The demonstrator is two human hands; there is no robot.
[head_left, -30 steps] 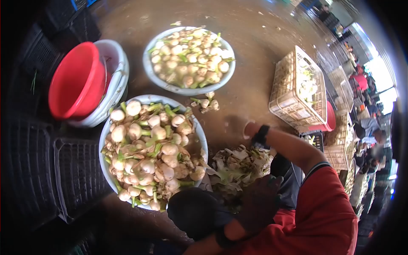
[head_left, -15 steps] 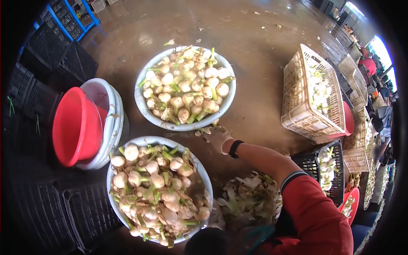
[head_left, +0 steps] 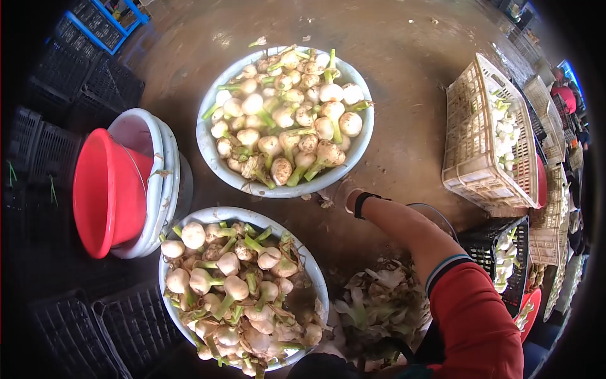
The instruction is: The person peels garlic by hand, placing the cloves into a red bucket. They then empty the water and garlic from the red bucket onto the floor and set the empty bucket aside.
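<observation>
My right hand [head_left: 341,191], pale as if gloved and with a dark band at the wrist, is at the lower right rim of the far basin [head_left: 203,155]. Its fingers are blurred and partly hidden by the rim. Round white bulbs [head_left: 252,104] with cut green stalks, like fresh garlic, fill this basin and seem to sit in water. The near basin [head_left: 320,271] is heaped with similar, browner bulbs [head_left: 236,288]. A pale blurred shape [head_left: 331,335] at its right edge may be my left hand; no fingers can be made out.
Leaf and skin scraps [head_left: 382,303] are piled below my right arm. On the left stand a red basin [head_left: 95,189], stacked pale basins [head_left: 165,183] and black crates [head_left: 136,328]. A cream crate [head_left: 470,151] and a black crate [head_left: 483,249] hold bulbs at right. The brown floor looks wet.
My right hand has moved up and right, from just below the far basin to its rim. Both bulb basins look larger as the view has shifted.
</observation>
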